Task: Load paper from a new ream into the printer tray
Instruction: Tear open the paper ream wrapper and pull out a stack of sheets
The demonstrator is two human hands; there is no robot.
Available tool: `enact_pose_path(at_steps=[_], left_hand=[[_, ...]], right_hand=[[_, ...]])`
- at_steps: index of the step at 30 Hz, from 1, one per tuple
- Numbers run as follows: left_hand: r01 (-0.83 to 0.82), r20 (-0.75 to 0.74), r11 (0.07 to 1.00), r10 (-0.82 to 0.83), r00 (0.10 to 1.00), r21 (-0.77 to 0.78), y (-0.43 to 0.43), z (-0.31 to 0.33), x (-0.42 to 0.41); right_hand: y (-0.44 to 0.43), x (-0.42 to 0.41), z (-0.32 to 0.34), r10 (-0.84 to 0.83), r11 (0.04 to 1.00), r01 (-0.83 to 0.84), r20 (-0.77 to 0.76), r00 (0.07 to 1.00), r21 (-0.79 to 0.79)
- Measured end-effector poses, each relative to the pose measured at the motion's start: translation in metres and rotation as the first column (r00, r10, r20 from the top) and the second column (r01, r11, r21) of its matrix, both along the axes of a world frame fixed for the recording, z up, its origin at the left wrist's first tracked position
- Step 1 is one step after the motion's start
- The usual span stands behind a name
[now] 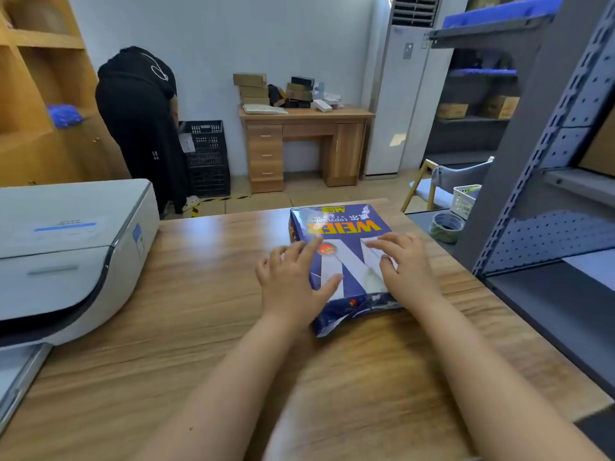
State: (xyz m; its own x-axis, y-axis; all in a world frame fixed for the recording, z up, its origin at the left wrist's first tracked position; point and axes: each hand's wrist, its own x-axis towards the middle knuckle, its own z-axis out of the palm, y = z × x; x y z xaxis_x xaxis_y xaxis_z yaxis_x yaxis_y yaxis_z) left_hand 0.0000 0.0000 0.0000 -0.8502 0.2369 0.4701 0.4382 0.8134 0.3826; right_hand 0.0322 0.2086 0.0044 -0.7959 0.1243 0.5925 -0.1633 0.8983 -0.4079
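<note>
so: wrapped ream of paper (339,257) lies flat on the wooden tabletop (206,314), right of centre, blue wrapper with yellow lettering that reads upside down from this view. near end of the wrapper looks crumpled and loose; cannot tell whether it is torn open. left hand (293,281) rests on the ream's near left part, palm down, fingers spread and flat, thumb lying across the top face, not closed around anything. right hand (404,264) rests on the near right part, likewise palm down, fingers stretched out over the white panel of the wrapper, thumb pointing inward. both hands open, pressing or resting on the top, neither one gripping. forearms bare, somewhat blurred. printer (66,251), white and grey, sits on the tabletop at the left edge, well apart from the ream, lid down; a flat pale part (16,377) juts out low at its front, only partly in view. grey metal shelving (545,181) stands just beside the tabletop on the right, with a roll of tape (446,226) on its dark ledge. farther back: small wooden desk (306,144) piled with boxes against the wall, black crate (208,158) on the floor, another person in black (139,121) bent over beside it.
</note>
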Motion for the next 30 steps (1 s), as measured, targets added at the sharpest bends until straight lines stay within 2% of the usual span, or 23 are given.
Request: enact_pose_path(at_steps=[1, 3, 7, 11, 14, 18, 22, 27, 30], left_hand=[[0.048, 0.036, 0.999, -0.048, 0.998, 0.003, 0.006, -0.002, 0.005], [0.115, 0.015, 0.993, -0.115, 0.993, 0.000, 0.019, -0.013, 0.010], [0.201, -0.018, 0.979, -0.202, 0.979, -0.036, 0.025, -0.025, 0.010], [0.299, 0.036, 0.954, -0.298, 0.954, -0.024, 0.025, -0.030, 0.010], [0.305, 0.051, 0.952, -0.305, 0.951, -0.007, 0.025, -0.032, 0.009], [0.303, 0.048, 0.953, -0.302, 0.952, -0.016, 0.025, -0.033, 0.008], [0.314, 0.076, 0.949, -0.314, 0.947, 0.001, 0.025, -0.031, 0.009], [0.326, 0.093, 0.945, -0.327, 0.941, 0.021, 0.021, -0.031, 0.008], [0.334, 0.094, 0.942, -0.334, 0.938, 0.024, 0.020, -0.031, 0.009]], right_hand=[[0.001, 0.001, -0.005, -0.008, 0.999, 0.008, -0.007, 1.000, -0.031], [0.002, 0.003, -0.012, -0.042, 0.997, 0.042, 0.006, 0.999, -0.067], [0.005, 0.004, -0.020, -0.058, 0.983, 0.078, 0.120, 0.991, -0.166], [0.002, 0.005, -0.017, -0.052, 0.995, 0.069, 0.234, 0.971, -0.066], [0.000, 0.008, -0.015, -0.053, 0.997, 0.064, 0.268, 0.962, -0.032], [0.005, 0.007, -0.018, -0.027, 0.997, 0.047, 0.275, 0.961, -0.068], [0.004, 0.010, -0.017, 0.005, 0.995, 0.015, 0.205, 0.979, -0.094], [0.006, 0.029, -0.006, 0.038, 0.938, 0.024, 0.173, 0.984, -0.345], [0.007, 0.051, -0.001, 0.084, 0.932, -0.019, 0.165, 0.983, -0.362]])
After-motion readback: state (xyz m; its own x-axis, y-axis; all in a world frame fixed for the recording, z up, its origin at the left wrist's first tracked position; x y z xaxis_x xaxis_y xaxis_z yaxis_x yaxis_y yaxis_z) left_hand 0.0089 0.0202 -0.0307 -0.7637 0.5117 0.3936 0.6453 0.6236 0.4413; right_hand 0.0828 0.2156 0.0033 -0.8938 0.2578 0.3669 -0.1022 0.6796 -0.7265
